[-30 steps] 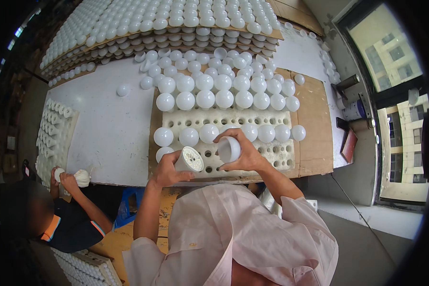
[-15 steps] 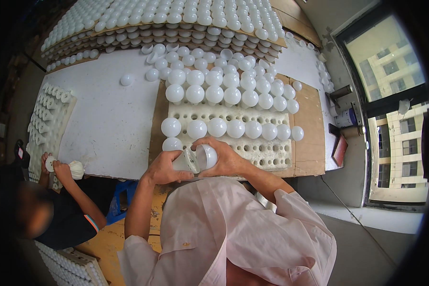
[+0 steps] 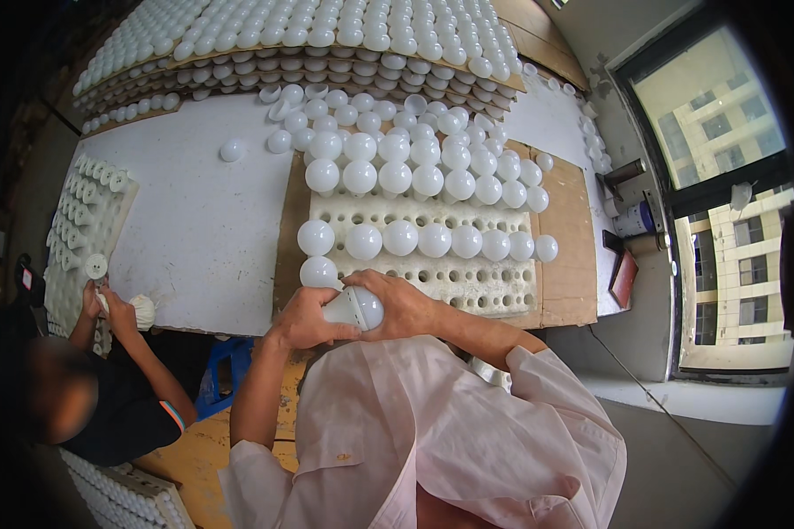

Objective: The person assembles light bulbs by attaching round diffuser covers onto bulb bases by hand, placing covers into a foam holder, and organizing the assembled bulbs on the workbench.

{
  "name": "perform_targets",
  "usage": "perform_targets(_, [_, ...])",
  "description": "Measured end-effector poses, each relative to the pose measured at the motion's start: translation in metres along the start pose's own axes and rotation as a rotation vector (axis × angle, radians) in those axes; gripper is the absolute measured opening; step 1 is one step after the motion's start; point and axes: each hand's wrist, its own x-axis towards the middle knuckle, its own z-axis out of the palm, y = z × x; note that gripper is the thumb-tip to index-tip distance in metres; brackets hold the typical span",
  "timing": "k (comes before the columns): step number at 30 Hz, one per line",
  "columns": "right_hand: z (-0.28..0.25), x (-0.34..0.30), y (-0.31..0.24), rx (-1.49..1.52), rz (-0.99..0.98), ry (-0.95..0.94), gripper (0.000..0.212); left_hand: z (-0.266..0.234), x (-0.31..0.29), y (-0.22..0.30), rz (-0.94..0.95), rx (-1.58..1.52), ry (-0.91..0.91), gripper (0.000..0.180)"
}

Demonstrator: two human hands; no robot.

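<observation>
Inside the curled left hand lies a bulb base, its wide end against the dome held in the bent right hand.

White dome against bulb base

One white dome, held in the right hand, now sits against the rim of the white bulb base in the left hand, the earlier gap between the two closed and the base's round inner face hidden.
</observation>
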Motion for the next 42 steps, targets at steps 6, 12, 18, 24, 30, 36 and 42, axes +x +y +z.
perform_targets(6, [0.004,0.001,0.005,-0.008,0.038,-0.005,0.071,0.000,0.004,0.000,-0.046,-0.051,-0.034,0.042])
perform_targets(12, [0.012,0.003,0.014,0.099,-0.435,0.290,0.068,0.002,0.008,0.010,-0.007,-0.098,-0.139,0.043])
perform_targets(18, [0.005,0.004,0.025,0.156,-0.468,0.180,0.056,0.010,0.014,0.011,-0.035,-0.053,-0.082,0.046])
perform_targets(24, [0.008,0.002,0.022,0.162,-0.448,0.229,0.054,0.015,0.015,0.012,0.138,0.260,0.058,0.055])
perform_targets(30, [0.010,-0.002,0.019,0.208,-0.421,0.192,0.051,0.019,0.011,0.013,0.026,0.154,0.037,0.054])
perform_targets(36, [0.008,-0.003,0.027,0.194,-0.534,0.271,0.047,0.028,0.012,0.025,-0.002,0.094,0.006,0.053])
perform_targets(42, [0.005,-0.011,0.023,0.188,-0.532,0.288,0.042,0.039,0.009,0.028,-0.019,-0.042,0.019,0.050])
